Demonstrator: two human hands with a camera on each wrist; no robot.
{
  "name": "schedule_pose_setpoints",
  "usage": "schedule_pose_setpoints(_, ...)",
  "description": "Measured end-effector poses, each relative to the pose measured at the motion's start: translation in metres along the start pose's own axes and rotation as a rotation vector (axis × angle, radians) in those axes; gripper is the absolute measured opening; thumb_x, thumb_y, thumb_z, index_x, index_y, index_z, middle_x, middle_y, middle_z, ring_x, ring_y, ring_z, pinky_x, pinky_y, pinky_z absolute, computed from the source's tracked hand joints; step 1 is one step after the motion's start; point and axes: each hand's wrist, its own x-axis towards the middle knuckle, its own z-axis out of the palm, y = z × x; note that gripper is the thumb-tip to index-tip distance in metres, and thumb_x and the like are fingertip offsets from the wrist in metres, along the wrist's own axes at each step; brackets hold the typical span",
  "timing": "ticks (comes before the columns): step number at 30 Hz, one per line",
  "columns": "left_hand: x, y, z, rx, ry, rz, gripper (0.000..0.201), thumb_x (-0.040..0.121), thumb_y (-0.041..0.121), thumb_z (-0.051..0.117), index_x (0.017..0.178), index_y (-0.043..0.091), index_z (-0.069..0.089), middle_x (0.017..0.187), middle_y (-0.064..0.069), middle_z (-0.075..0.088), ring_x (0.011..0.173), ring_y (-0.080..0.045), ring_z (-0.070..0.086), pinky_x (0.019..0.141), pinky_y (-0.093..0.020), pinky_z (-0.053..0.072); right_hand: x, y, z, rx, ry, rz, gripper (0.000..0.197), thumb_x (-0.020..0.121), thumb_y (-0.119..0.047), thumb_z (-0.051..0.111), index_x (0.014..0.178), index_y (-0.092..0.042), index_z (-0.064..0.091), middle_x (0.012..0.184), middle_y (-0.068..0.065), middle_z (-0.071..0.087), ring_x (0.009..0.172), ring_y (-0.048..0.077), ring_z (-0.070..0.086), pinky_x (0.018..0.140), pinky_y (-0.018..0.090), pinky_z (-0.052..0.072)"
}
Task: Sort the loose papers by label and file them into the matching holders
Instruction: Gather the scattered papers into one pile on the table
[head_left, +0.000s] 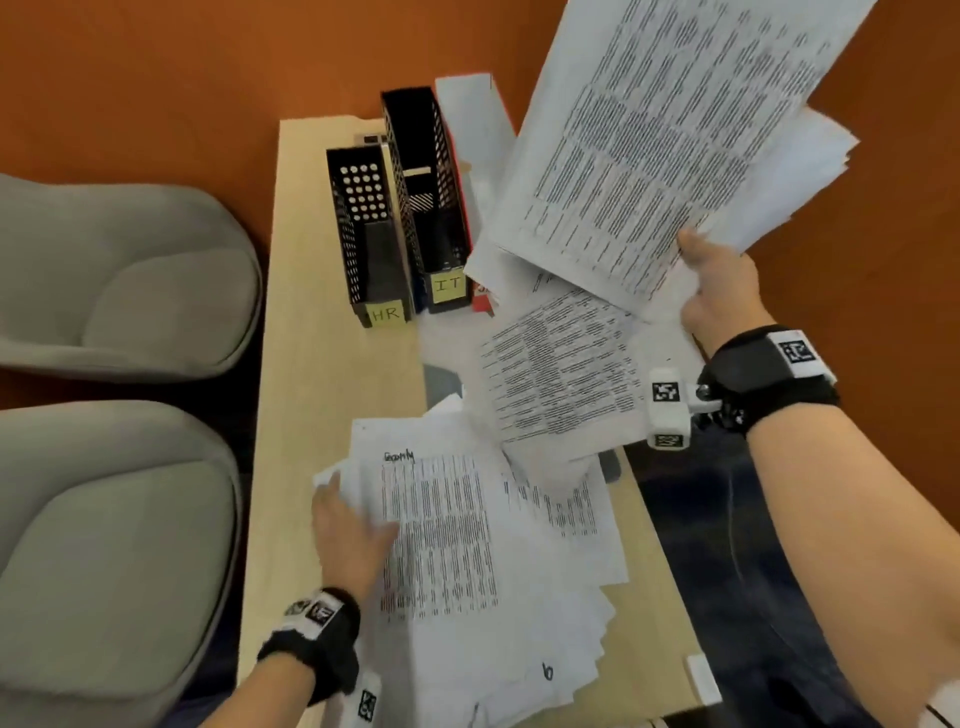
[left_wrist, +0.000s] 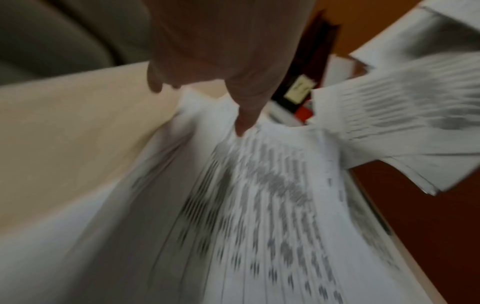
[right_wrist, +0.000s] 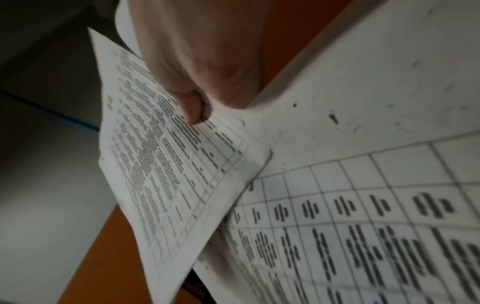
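Observation:
My right hand (head_left: 702, 262) holds a thick sheaf of printed sheets (head_left: 649, 156) raised over the table's back right, thumb (right_wrist: 192, 107) on the front sheet (right_wrist: 168, 164). At the table's near end my left hand (head_left: 358, 512) grips the left edge of a fanned pile of printed papers (head_left: 457, 545), thumb (left_wrist: 244, 121) on the top sheet (left_wrist: 259, 205). Two black mesh holders stand at the back, labelled HR (head_left: 363, 234) and IT (head_left: 428, 197). A red holder (head_left: 484, 300) beside them is mostly hidden by paper.
More loose sheets (head_left: 561, 374) lie between the pile and the holders. The narrow wooden table (head_left: 322, 389) has two grey armchairs (head_left: 104, 275) along its left side and an orange wall behind. A small white object (head_left: 701, 675) sits at the front right corner.

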Motion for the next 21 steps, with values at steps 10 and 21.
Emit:
schedule_pose_setpoints(10,0.066,0.152,-0.039,-0.109,-0.738,0.313,0.071,0.073,0.041,0.077,0.132,0.017,0.045,0.133,0.004,0.055,0.112,-0.011,0.057,0.104,-0.032,0.042,-0.032,0.009,0.013,0.053,-0.156,0.263,0.055,0.082,-0.012,0.072,0.133,-0.007,0.052,0.141,0.003,0.048,0.133,0.023,0.039,0.111,0.039,0.03)
schedule_pose_setpoints(21,0.038,0.036,-0.065,-0.231,-0.842,0.107,0.033,0.081,0.034,0.072,0.112,0.023,0.067,0.109,-0.001,0.071,0.1,-0.022,0.068,0.089,-0.039,0.054,-0.05,0.1,-0.004,0.197,-0.354,0.482,0.034,0.093,-0.005,0.055,0.126,-0.012,0.06,0.125,0.012,0.065,0.114,0.033,0.062,0.098,0.054,0.046)
